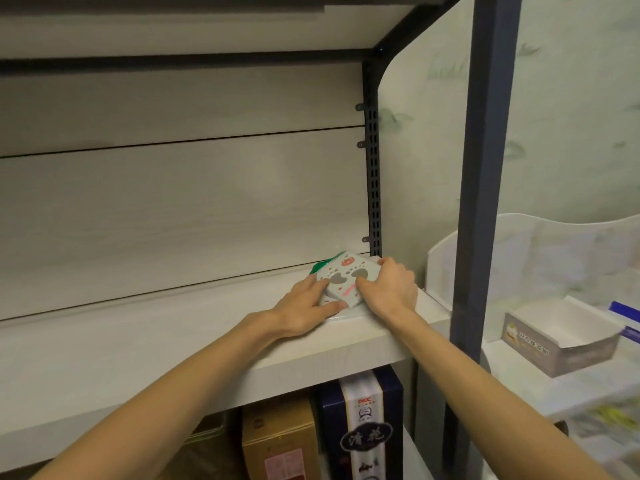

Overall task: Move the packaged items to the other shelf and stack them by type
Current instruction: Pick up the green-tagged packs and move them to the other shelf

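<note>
A small white packet with grey paw prints and a red cat face point(346, 277) lies on the white shelf point(173, 341), near its right end by the black upright. A green-edged packet point(320, 266) peeks out behind it, and a flat white one point(346, 315) lies beneath. My left hand point(304, 306) holds the paw-print packet's left side, thumb along the front edge. My right hand point(389, 285) grips its right side, fingers curled over the top and far edge.
Dark metal posts point(485, 168) frame the shelf's right side. Below the shelf stand a brown box point(277, 441) and a navy-and-white box point(363, 427). To the right, a white plastic rack point(540, 258) holds a grey cardboard box point(561, 341).
</note>
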A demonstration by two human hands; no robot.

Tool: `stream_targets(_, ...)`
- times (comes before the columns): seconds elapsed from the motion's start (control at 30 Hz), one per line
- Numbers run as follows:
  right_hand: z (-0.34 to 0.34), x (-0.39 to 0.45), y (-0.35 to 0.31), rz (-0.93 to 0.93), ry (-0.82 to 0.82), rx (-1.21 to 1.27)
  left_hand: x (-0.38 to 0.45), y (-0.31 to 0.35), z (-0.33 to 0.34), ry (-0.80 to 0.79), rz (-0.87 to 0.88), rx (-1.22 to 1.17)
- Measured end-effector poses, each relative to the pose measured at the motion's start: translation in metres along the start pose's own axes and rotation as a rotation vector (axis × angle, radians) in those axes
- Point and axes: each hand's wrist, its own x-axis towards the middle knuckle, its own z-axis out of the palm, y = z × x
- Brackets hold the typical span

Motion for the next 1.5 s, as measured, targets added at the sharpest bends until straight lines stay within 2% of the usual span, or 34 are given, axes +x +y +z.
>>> stream_targets(0.1,0.001,0.003,0.002,0.048,-0.054,-0.090,0.003,0.006,0.008,0.016,-0.076,0.187)
stream_targets(0.23,0.003,0.004,-0.001,0.042,-0.104,-0.114,0.013,0.012,0.008,-0.015,-0.141,0.223)
stream_targets(0.4,-0.001,0.002,0.004,-0.019,-0.148,-0.086,0.015,0.014,0.008,0.144,-0.126,0.270)
stream_targets(0.47,0.000,-0.001,0.003,-0.036,-0.154,-0.150,0.011,0.013,0.008,0.212,-0.129,0.254)
stream_targets(0.57,0.001,-0.004,-0.002,-0.046,-0.150,-0.261,-0.006,0.003,-0.006,0.328,-0.108,0.058)
stream_targets(0.63,0.002,-0.006,-0.004,-0.111,-0.107,-0.273,-0.026,-0.015,-0.018,0.405,-0.076,0.049)
stream_targets(0.73,0.005,-0.012,-0.015,-0.311,0.066,-0.277,-0.065,-0.055,-0.035,0.491,-0.012,0.241)
stream_targets(0.83,0.018,-0.034,-0.049,-0.459,0.127,-0.211,-0.104,-0.096,-0.050,0.570,-0.018,0.288)
stream_targets(1.03,0.072,-0.109,-0.149,-0.636,0.140,0.061,-0.200,-0.161,-0.097,0.973,-0.012,0.247)
stream_targets(1.33,0.132,-0.248,-0.308,-0.850,0.116,0.349,-0.392,-0.249,-0.176,1.345,-0.054,0.403)
stream_targets(1.5,0.168,-0.337,-0.391,-1.056,0.131,0.359,-0.510,-0.304,-0.185,1.414,-0.151,0.478)
